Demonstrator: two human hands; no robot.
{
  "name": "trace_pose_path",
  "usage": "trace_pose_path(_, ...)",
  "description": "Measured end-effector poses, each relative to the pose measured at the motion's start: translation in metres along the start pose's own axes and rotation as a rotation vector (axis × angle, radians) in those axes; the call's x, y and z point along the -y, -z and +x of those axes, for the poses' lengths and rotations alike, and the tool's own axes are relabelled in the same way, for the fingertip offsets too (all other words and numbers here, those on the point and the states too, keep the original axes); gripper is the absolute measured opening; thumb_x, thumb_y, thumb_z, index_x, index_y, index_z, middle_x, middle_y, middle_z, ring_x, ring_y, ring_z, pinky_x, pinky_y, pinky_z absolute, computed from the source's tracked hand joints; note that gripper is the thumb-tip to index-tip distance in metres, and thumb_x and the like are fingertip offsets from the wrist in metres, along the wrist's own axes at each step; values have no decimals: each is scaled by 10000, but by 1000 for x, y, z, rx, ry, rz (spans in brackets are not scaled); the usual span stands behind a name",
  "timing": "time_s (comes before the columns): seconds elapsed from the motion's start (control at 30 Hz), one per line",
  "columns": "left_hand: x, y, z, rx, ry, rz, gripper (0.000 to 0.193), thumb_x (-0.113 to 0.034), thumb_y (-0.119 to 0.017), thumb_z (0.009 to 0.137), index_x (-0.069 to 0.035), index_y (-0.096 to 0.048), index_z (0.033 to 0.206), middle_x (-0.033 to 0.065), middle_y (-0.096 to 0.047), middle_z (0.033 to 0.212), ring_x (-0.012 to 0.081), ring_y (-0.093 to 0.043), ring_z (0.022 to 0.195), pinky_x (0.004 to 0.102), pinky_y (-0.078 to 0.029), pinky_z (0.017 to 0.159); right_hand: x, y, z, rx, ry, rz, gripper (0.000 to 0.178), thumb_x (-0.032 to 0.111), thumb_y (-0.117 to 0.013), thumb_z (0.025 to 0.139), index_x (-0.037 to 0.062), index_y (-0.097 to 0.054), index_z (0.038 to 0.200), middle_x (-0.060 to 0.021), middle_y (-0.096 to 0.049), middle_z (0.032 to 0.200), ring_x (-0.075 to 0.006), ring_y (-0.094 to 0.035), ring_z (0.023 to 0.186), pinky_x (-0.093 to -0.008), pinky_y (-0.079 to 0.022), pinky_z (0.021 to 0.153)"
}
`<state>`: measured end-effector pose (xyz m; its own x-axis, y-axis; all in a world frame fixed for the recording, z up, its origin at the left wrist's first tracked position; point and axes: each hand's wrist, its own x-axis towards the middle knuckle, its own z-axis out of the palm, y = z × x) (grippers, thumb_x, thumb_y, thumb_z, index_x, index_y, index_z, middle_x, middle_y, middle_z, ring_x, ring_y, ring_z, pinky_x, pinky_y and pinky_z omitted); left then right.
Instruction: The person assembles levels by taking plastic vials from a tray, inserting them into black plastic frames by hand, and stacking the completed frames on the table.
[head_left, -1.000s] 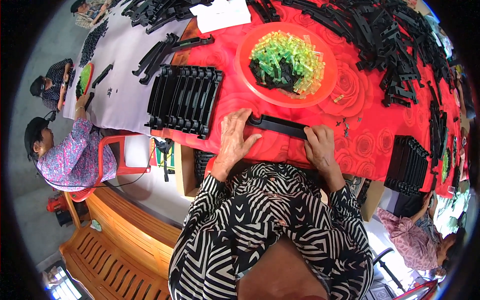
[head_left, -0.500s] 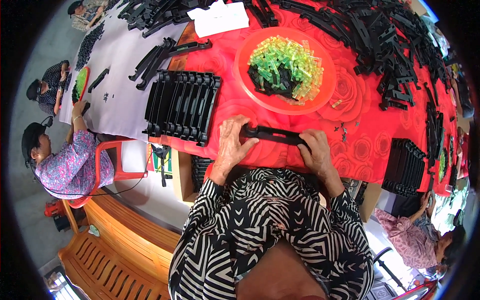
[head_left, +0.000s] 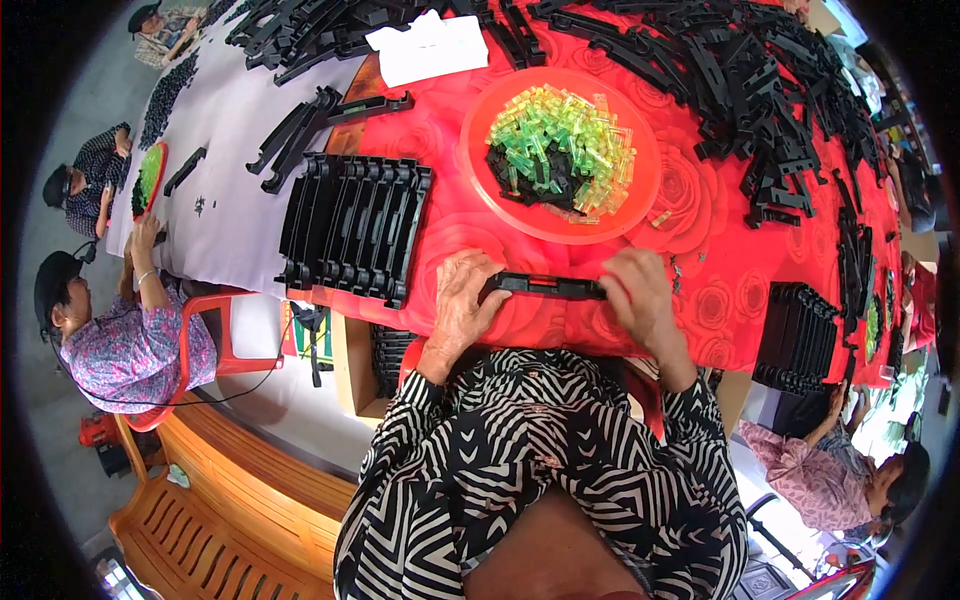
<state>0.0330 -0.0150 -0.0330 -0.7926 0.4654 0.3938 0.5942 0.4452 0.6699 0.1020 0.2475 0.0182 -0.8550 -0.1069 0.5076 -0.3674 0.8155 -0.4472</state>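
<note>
A long black plastic housing [head_left: 552, 286] with slots along it lies level between my hands, above the near edge of the red cloth. My left hand [head_left: 464, 300] is closed round its left end, thumb at the near side. At the other end is my right hand [head_left: 645, 300], its fingers smeared by motion, so its hold cannot be made out. Just beyond stands a round red tray [head_left: 475, 190] heaped with clear yellow-green vials [head_left: 575, 135] and small black pieces [head_left: 535, 180].
Stacked black housings [head_left: 355, 228] stand left, another stack [head_left: 797, 338] right. Loose black housings [head_left: 740, 90] pile up at the back right. A white tissue box [head_left: 430, 50] sits at the back. Co-workers sit left [head_left: 135, 340] and right [head_left: 810, 470]. A wooden bench [head_left: 240, 490] is lower left.
My right hand has lifted slightly and its fingers have shifted at the housing's right end. The left hand keeps its hold. The whole view has shifted a little.
</note>
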Motion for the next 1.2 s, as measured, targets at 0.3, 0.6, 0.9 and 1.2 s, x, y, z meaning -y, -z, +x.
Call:
trace_pose_path(0.3,1,0,-3,-42,50,-2,394,-105,-768,673,-55,-642,1042,142,-600,1071,342,-530,1109,442,-395,931,-39,-4,86,255,-20,15,61,41,-630,801,12,-608,849,-137,-539,798,-318,-561,809,-393,-456,727)
trace_pose_path(0.6,2,3,-1,-24,90,-7,400,-98,-765,675,-70,-637,1053,123,-597,1072,328,-532,1087,434,-395,922,-53,-24,110,659,-95,44,80,86,-650,766,17,-611,777,-146,-584,823,-346,-585,816,-433,-468,714)
trace_pose_path(0.9,-1,3,2,-15,101,-40,388,-93,-770,671,-78,-651,1039,104,-596,1071,317,-523,1102,431,-388,930,-50,-20,113,732,-34,-197,207,176,-669,759,-5,-569,764,-171,-601,812,-369,-594,774,-459,-463,647)
trace_pose_path(1.2,-12,3,4,-87,96,48,456,-151,-784,658,-52,-629,1075,147,-563,1146,348,-493,1139,455,-367,957,15,17,76,167,-223,311,87,59,-633,843,-8,-607,893,-117,-547,752,-257,-574,736,-320,-472,663)
